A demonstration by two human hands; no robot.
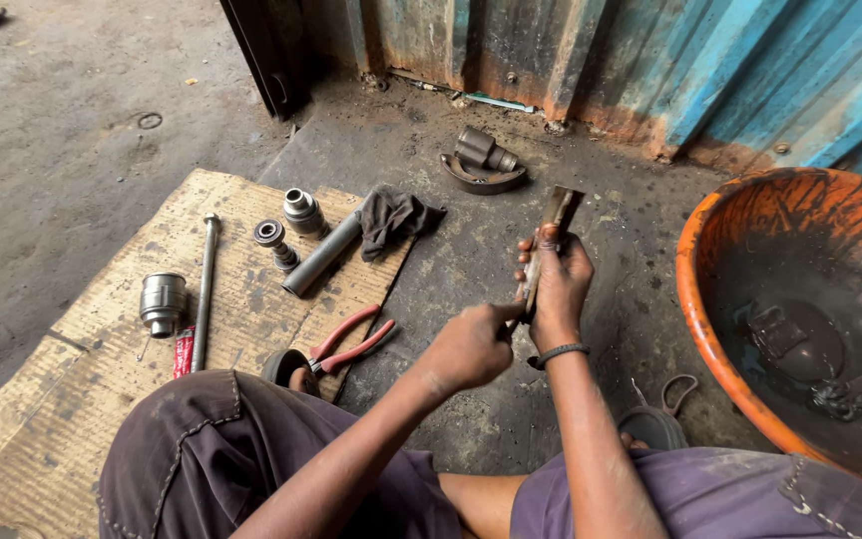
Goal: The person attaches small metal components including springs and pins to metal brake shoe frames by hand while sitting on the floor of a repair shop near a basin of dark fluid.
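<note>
My right hand (557, 282) grips a flat, worn metal piece (554, 215) and holds it upright in front of me. My left hand (471, 344) is closed just below it, pinching a thin tool or part against the lower end of the metal piece; what it pinches is too small to tell. Both hands hover above the dark concrete floor between my knees.
A sheet of cardboard (82, 399) on the left carries red-handled pliers (351, 344), a long rod (205, 289), a grey tube (321, 255), sockets (163, 302) and a dark rag (391, 220). An orange basin (720, 339) with oily parts stands at right. A brake shoe part (481, 165) lies near the blue metal wall (730, 70).
</note>
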